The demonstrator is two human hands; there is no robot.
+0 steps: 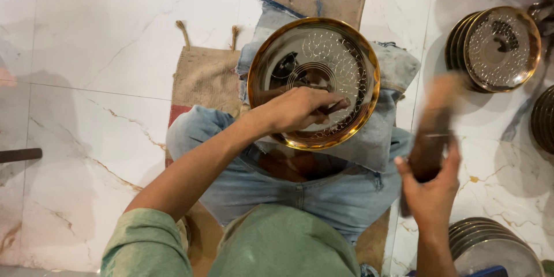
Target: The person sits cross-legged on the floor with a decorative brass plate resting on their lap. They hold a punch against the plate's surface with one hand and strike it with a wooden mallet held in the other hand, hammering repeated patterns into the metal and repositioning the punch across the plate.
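L hand (300,109) pinches punch (333,105) on brass plate (314,81); R hand (431,187) grips mallet (434,133) beside.

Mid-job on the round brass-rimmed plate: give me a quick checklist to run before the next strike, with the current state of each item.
1. Plate supported: ok, it lies on folded denim cloth over the person's lap.
2. Left hand steadying a tool on the plate: ok, the fingers pinch a thin dark punch against the plate's face.
3. Punch tip on the pattern line: cannot tell, the hand hides it.
4. Right hand gripping the wooden mallet: ok, wrapped around its lower end; the mallet is blurred.
5. Mallet lined up over the punch: not ok, it is off to the right of the plate.
6. Nearby stacked plates apart from the mallet: ok.
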